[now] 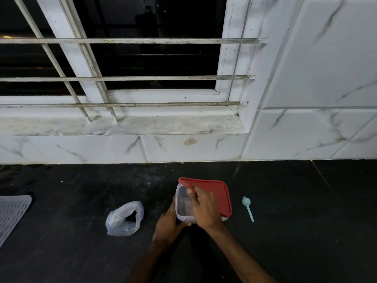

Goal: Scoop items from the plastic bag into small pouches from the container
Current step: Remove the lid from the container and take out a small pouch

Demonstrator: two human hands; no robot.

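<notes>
A clear square container (182,203) stands on the black counter at centre. Its red lid (216,193) is tilted up at the left edge. My right hand (204,209) grips that raised lid edge, thumb under the rim. My left hand (169,223) holds the container's near left corner. A crumpled clear plastic bag (124,218) with dark contents lies to the left of the container. A small teal scoop (247,208) lies to the right. What is inside the container is unclear.
A grey ribbed mat (12,215) lies at the counter's left edge. A white marble-tiled wall (306,129) and a barred window with a sill (122,123) rise behind the black counter (306,221).
</notes>
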